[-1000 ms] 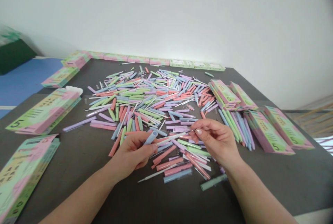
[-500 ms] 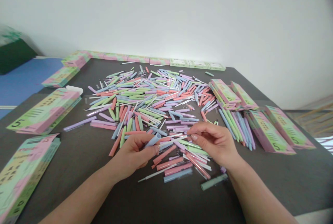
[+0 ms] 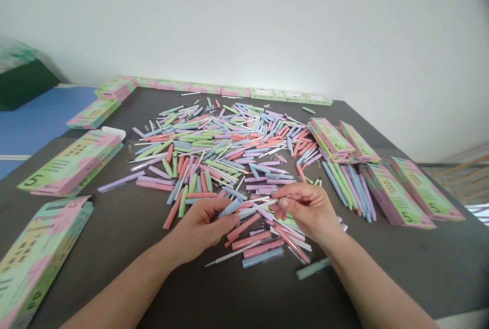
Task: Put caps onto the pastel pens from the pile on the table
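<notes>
My left hand (image 3: 206, 224) is closed around a light blue pen barrel (image 3: 231, 207), its open end tilted up to the right. Thumb and fingertips of my right hand (image 3: 305, 209) pinch one end of a thin white pen refill (image 3: 260, 207), which lies slantwise between the two hands. The refill's other end is close to the left thumb; I cannot tell whether it touches. Below and beyond both hands spreads a heap of pastel pen parts (image 3: 214, 148) in green, blue, purple and coral, mixed with white refills.
Pastel cardboard boxes stand at the left (image 3: 72, 161), along the back edge (image 3: 206, 88) and at the right (image 3: 397, 194). A row of pen barrels (image 3: 349, 186) lies beside the right boxes. A pale green part (image 3: 311, 269) lies near my right forearm. The wall (image 3: 244, 23) rises behind.
My right hand has shifted slightly left, and the white refill now shows clearly in its fingertips. The left hand keeps the blue barrel. The whole view has moved a little.
</notes>
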